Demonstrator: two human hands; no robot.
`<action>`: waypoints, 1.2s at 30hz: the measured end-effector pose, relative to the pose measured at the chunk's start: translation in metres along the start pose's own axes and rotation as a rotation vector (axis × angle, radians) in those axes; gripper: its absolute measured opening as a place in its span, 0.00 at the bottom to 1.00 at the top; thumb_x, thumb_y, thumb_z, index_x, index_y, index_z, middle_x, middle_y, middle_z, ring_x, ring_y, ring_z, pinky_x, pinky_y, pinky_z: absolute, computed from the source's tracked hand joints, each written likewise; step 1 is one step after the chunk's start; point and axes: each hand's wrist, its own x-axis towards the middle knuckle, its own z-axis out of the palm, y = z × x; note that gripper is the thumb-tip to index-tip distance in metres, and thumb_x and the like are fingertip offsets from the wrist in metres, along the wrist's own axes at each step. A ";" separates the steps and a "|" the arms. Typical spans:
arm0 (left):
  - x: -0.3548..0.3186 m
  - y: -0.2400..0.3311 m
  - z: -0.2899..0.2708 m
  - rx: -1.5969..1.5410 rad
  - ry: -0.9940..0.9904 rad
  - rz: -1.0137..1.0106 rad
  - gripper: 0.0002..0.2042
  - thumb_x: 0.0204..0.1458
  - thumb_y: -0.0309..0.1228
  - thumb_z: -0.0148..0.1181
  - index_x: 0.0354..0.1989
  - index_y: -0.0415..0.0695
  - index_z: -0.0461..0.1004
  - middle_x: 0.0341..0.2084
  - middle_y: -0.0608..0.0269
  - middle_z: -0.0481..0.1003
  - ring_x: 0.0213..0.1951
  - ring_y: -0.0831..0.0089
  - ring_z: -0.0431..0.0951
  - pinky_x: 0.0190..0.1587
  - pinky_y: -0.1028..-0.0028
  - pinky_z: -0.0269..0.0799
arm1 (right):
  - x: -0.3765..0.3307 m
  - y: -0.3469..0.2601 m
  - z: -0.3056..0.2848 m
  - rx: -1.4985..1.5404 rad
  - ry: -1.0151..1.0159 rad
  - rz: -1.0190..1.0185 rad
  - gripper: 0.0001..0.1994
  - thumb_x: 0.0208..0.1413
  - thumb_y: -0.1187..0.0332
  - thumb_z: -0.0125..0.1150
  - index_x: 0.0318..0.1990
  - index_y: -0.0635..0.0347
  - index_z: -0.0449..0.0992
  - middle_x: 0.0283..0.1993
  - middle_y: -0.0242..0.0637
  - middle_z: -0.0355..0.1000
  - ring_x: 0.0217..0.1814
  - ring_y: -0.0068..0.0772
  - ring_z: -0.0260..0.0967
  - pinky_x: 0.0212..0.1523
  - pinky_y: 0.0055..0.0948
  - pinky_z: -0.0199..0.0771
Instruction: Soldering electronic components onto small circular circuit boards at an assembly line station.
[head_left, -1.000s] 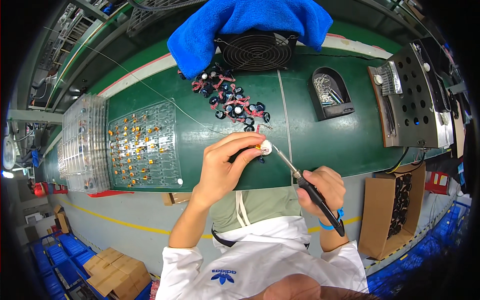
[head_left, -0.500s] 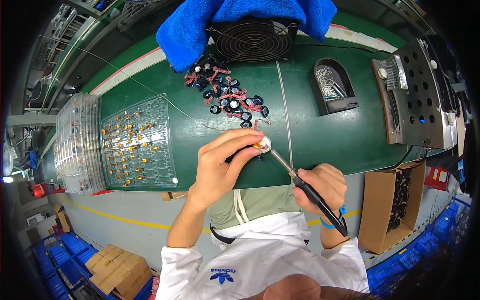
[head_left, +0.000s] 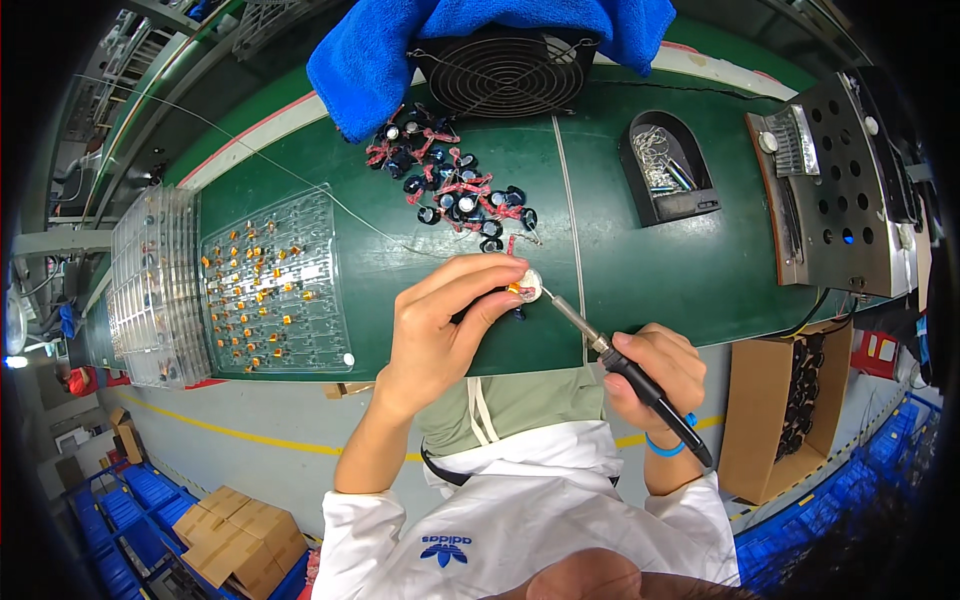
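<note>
White, small round part (head_left: 527, 285) w/ an orange bit sits pinched in the left hand (head_left: 440, 330) fingers, just above the green tabletop (head_left: 660, 270), w/ the soldering iron (head_left: 640, 375) tip touching its right side; right hand (head_left: 655, 375) fingers are closed round the iron's black handle. Risk: tip is v. close to the left fingertips, so a slip could burn them, or the part could twist out toward the pile of black parts w/ red leads (head_left: 450, 185) beyond.

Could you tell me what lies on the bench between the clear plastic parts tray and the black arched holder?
Head view: black red-wired components lie between clear tray and holder.
</note>
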 end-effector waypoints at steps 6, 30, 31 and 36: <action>0.002 0.000 0.001 0.014 0.001 0.030 0.11 0.55 0.16 0.67 0.46 0.33 0.84 0.45 0.53 0.83 0.45 0.65 0.84 0.47 0.72 0.80 | 0.011 -0.009 -0.012 0.049 -0.043 0.096 0.17 0.45 0.71 0.79 0.41 0.70 0.82 0.24 0.38 0.77 0.20 0.33 0.73 0.22 0.28 0.69; 0.001 0.000 0.003 0.053 0.010 0.014 0.11 0.54 0.15 0.67 0.46 0.34 0.84 0.45 0.54 0.83 0.44 0.67 0.84 0.46 0.73 0.79 | 0.012 0.000 -0.016 0.024 -0.140 0.054 0.18 0.47 0.67 0.80 0.41 0.71 0.82 0.26 0.42 0.78 0.23 0.39 0.76 0.25 0.30 0.73; 0.002 0.000 0.004 0.051 0.007 0.011 0.11 0.54 0.15 0.67 0.46 0.34 0.84 0.45 0.54 0.83 0.44 0.67 0.84 0.46 0.73 0.79 | 0.011 0.000 -0.016 0.022 -0.141 0.058 0.18 0.47 0.67 0.80 0.41 0.71 0.82 0.26 0.42 0.78 0.23 0.39 0.76 0.25 0.30 0.73; 0.002 0.004 0.001 0.074 0.011 0.022 0.11 0.54 0.15 0.67 0.46 0.34 0.84 0.45 0.54 0.83 0.44 0.66 0.84 0.46 0.73 0.79 | 0.013 -0.002 -0.016 0.053 -0.116 0.062 0.19 0.47 0.67 0.80 0.41 0.72 0.81 0.26 0.43 0.77 0.22 0.39 0.75 0.24 0.30 0.72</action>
